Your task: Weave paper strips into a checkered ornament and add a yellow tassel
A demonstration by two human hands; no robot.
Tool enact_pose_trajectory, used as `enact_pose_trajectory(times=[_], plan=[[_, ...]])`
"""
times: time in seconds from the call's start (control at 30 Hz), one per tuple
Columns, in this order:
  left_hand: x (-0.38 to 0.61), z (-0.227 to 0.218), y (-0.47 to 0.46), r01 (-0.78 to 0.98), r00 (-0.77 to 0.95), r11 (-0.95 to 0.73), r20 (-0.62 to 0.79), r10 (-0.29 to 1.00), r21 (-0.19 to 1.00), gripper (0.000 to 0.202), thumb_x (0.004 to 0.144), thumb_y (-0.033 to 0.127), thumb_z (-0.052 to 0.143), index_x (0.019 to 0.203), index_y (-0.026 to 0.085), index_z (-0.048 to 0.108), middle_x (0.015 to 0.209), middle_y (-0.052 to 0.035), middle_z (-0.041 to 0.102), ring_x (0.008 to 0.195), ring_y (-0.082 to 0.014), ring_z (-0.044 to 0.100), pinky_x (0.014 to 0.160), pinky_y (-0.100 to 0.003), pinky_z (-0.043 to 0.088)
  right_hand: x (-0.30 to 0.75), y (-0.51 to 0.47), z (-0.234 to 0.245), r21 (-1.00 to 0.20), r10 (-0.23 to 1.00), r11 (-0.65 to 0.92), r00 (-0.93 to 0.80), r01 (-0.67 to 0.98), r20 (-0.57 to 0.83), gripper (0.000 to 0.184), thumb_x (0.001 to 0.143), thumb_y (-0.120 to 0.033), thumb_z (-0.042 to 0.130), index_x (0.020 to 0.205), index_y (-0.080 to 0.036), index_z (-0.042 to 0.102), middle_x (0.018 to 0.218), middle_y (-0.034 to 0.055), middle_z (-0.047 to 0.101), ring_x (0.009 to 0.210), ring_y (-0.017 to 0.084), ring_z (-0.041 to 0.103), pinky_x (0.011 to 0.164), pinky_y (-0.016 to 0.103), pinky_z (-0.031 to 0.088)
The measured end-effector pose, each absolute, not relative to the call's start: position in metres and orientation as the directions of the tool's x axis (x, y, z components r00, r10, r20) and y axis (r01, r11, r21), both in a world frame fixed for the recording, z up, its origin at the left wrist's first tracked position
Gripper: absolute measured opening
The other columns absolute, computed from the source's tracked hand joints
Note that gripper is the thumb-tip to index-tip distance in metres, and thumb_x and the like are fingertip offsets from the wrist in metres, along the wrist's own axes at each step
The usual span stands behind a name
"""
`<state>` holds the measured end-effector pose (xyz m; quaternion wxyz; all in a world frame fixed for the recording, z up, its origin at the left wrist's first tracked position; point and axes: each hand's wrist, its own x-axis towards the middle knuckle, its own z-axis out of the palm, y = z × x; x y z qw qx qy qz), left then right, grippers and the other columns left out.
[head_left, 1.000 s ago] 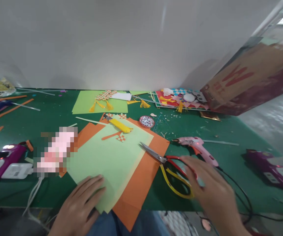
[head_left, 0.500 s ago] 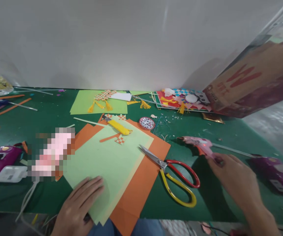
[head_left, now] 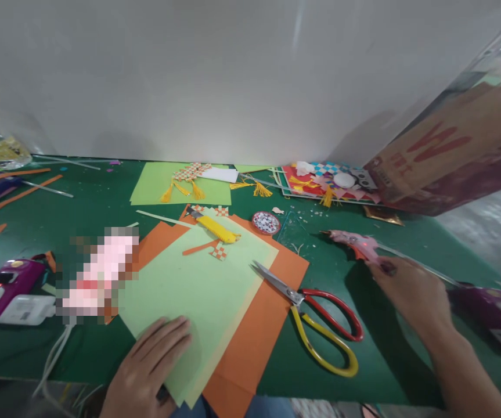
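Note:
My left hand [head_left: 148, 363] lies with fingers flat on the near left part of light green paper sheets [head_left: 189, 302]. Beneath these sheets is orange paper [head_left: 237, 371]. My right hand [head_left: 411, 290] is closed around the handle of a pink hot glue gun [head_left: 357, 242], its nozzle pointing left and a clear glue stick trailing from the back. Scissors with one red and one yellow handle [head_left: 300, 302] rest partly on the orange paper, blades slightly apart. On the green paper lie a yellow utility knife [head_left: 215, 226] and small checkered paper pieces [head_left: 219, 251].
A red-rimmed dish of googly eyes [head_left: 266, 222] sits beyond the scissors. Checkered crafts with yellow tassels [head_left: 191, 172] lie at the back. A brown paper bag [head_left: 442, 157] leans at the right. Purple power strips [head_left: 6, 284] flank the table. A blurred pink object [head_left: 102, 267] lies left.
The view has swung slightly, moving the scene a little rightward. My right hand has lifted or pushed the glue gun slightly away from me. My left hand stays on the paper.

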<state>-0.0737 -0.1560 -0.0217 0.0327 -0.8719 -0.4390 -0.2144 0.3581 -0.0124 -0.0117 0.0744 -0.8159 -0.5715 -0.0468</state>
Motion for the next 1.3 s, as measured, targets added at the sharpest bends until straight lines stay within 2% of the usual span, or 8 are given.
enact_pose_trajectory(times=[0.17, 0.33, 0.5, 0.77, 1.03, 1.13, 1.2, 1.3], plan=[[-0.077, 0.002, -0.148, 0.682, 0.543, -0.665, 0.399, 0.739, 0.303, 0.075, 0.082, 0.073, 0.032, 0.135, 0.021, 0.044, 0.124, -0.0063, 0.064, 0.116, -0.0213, 0.059, 0.099, -0.031, 0.049, 0.348, -0.001, -0.003, -0.003, 0.93, -0.353, 0.351, 0.936, 0.108, 0.028, 0.081, -0.032, 0.048, 0.086, -0.017, 0.071, 0.09, 0.0133, 0.071, 0.078, 0.027, 0.066, 0.062, 0.033, 0.046], [-0.07, 0.033, -0.08, 0.815, 0.478, -0.571, 0.44, 0.761, 0.103, 0.03, 0.095, 0.027, 0.04, 0.119, 0.021, 0.058, 0.113, -0.0055, 0.07, 0.104, -0.0196, 0.065, 0.093, -0.031, 0.049, 0.329, -0.006, 0.004, 0.035, 0.933, -0.302, 0.288, 0.953, 0.216, 0.034, 0.086, -0.033, 0.04, 0.086, -0.017, 0.069, 0.098, 0.0144, 0.069, 0.091, 0.029, 0.065, 0.071, 0.035, 0.049], [-0.064, 0.032, 0.014, 0.861, 0.499, -0.479, 0.102, 0.861, -0.173, 0.031, 0.079, -0.006, 0.041, 0.092, 0.011, 0.064, 0.093, -0.0115, 0.071, 0.085, -0.0207, 0.066, 0.074, -0.03, 0.048, 0.31, -0.023, 0.008, 0.057, 0.866, -0.069, 0.031, 0.996, 0.5, 0.042, 0.09, -0.036, 0.033, 0.082, -0.016, 0.068, 0.087, 0.0107, 0.071, 0.08, 0.025, 0.067, 0.061, 0.033, 0.049], [-0.075, 0.02, 0.063, 0.804, 0.578, -0.554, 0.066, 0.813, -0.218, 0.025, 0.078, -0.002, 0.046, 0.088, 0.011, 0.064, 0.077, -0.0098, 0.068, 0.075, -0.0203, 0.063, 0.066, -0.029, 0.042, 0.271, -0.038, 0.017, 0.113, 0.691, 0.375, -0.358, 0.92, 0.628, 0.034, 0.094, -0.029, 0.038, 0.083, -0.016, 0.067, 0.079, 0.0065, 0.071, 0.071, 0.017, 0.066, 0.059, 0.027, 0.048], [-0.09, 0.041, 0.062, 0.85, 0.526, -0.512, 0.208, 0.824, -0.123, 0.02, 0.08, 0.002, 0.048, 0.078, 0.013, 0.065, 0.075, -0.0082, 0.067, 0.072, -0.0195, 0.063, 0.061, -0.027, 0.043, 0.188, -0.006, 0.03, -0.037, 0.836, 0.504, -0.476, 0.863, 0.272, 0.024, 0.091, -0.025, 0.045, 0.096, -0.017, 0.067, 0.101, 0.0089, 0.069, 0.094, 0.02, 0.063, 0.062, 0.025, 0.047], [-0.09, 0.062, 0.05, 0.898, 0.408, -0.44, 0.375, 0.832, 0.0, 0.018, 0.088, 0.016, 0.046, 0.083, 0.016, 0.063, 0.087, -0.0078, 0.069, 0.08, -0.0184, 0.064, 0.069, -0.028, 0.047, 0.16, 0.01, 0.032, -0.07, 0.879, 0.475, -0.471, 0.877, 0.067, 0.028, 0.092, -0.026, 0.044, 0.109, -0.015, 0.063, 0.115, 0.0119, 0.063, 0.106, 0.021, 0.058, 0.072, 0.027, 0.048], [-0.082, 0.076, 0.039, 0.784, 0.104, -0.397, 0.529, 0.842, 0.478, 0.011, 0.084, 0.025, 0.054, 0.078, 0.018, 0.06, 0.078, -0.0024, 0.068, 0.073, -0.0151, 0.064, 0.072, -0.026, 0.049, 0.147, 0.02, 0.03, -0.082, 0.885, 0.465, -0.466, 0.882, 0.009, 0.029, 0.092, -0.03, 0.045, 0.11, -0.014, 0.062, 0.117, 0.0137, 0.062, 0.109, 0.022, 0.056, 0.08, 0.028, 0.047], [-0.065, 0.085, 0.023, 0.294, -0.094, -0.269, 0.308, 0.947, 0.917, 0.015, 0.081, 0.031, 0.057, 0.072, 0.019, 0.055, 0.058, 0.0033, 0.058, 0.053, -0.0114, 0.06, 0.061, -0.025, 0.05, 0.134, 0.034, 0.026, -0.091, 0.894, 0.443, -0.447, 0.892, -0.026, 0.031, 0.091, -0.035, 0.048, 0.106, -0.013, 0.064, 0.112, 0.0142, 0.063, 0.107, 0.023, 0.057, 0.078, 0.029, 0.047]])
